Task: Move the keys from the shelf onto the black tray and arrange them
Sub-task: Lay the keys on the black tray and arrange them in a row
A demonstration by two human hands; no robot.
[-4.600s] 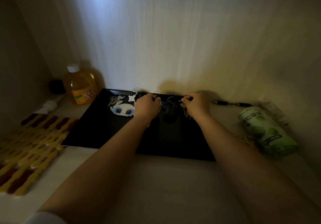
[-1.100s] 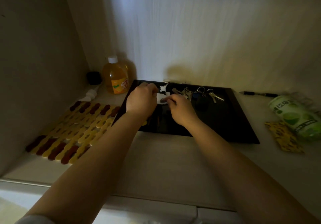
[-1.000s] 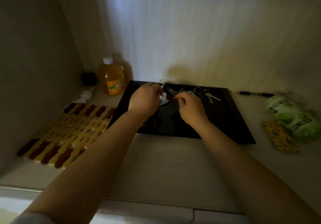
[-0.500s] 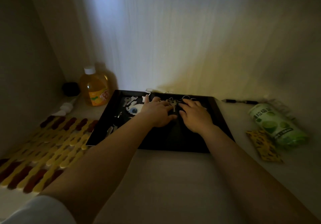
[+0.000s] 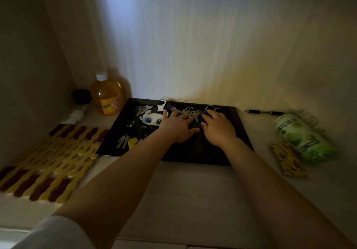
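Both your hands have flattened out since a second ago, when you were pinching at the white charm over toward the tray's left side; now they've slid to the middle of the far edge.

Your left hand (image 5: 176,128) lies palm down with fingers straight, tips touching the silver keys (image 5: 190,112) bunched along the far edge of the black tray (image 5: 239,132). Your right hand (image 5: 218,128) sits just beside it, fingers also relaxed and resting on the key rings (image 5: 210,108) at the right end of that bunch. Neither hand is gripping anything, as far as I can tell in this light.

So the bunch lies straight ahead of both hands, strung left to right along the far edge, keys pointing roughly back toward you. Right hand's nearer the rings, left is nearer the loose blades.

Everything else already looks settled on the tray: the white charm (image 5: 149,120) and a key pair (image 5: 144,109) near the far left corner, another set with a yellow tag (image 5: 132,142) by the near left corner. I'd guess you're down to spreading this last bunch.
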